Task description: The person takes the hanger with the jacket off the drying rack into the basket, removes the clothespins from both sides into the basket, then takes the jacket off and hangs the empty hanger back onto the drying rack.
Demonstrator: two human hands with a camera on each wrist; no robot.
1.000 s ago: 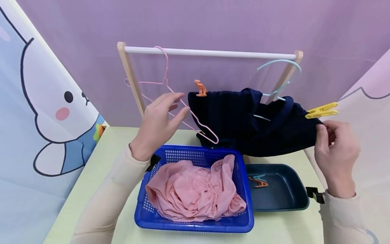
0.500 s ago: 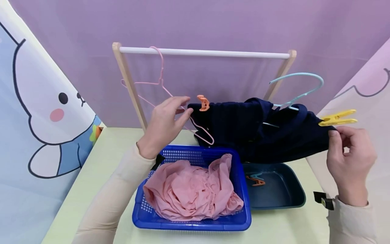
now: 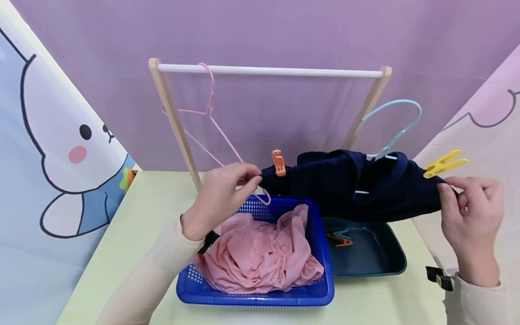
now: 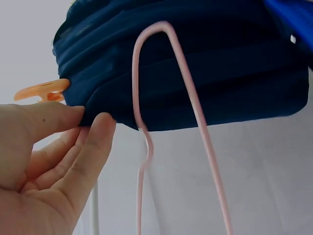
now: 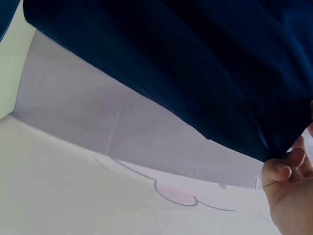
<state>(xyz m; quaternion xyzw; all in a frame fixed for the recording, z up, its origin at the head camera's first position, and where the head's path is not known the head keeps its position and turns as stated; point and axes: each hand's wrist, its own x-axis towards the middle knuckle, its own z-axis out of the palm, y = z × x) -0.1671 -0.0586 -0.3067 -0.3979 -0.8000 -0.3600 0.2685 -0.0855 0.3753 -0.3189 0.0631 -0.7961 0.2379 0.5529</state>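
Observation:
A dark navy garment [image 3: 329, 185] is stretched sideways between my hands, on a light blue hanger [image 3: 418, 115] whose hook stands below the rail's level. My left hand [image 3: 223, 194] pinches its left corner between thumb and fingers, as the left wrist view [image 4: 63, 147] also shows. On the right, my right hand [image 3: 473, 216] pinches the opposite corner. An orange clothespin [image 3: 278, 162] is clipped near the left corner, a yellow clothespin [image 3: 444, 164] near the right one. The pink hanger [image 4: 195, 107] passes in front of the cloth in the left wrist view.
The pink hanger's hook hangs on the white rail [image 3: 268, 70] of a wooden-legged rack. A blue basket [image 3: 256, 299] with pink cloth [image 3: 260, 253] stands in front. Beside it, a dark green tray [image 3: 373, 253] holds orange and blue clothespins.
The light blue hanger's hook has come down and right from the rail. The garment's left end has dropped. My left hand has moved lower onto its corner; my right hand has shifted right.

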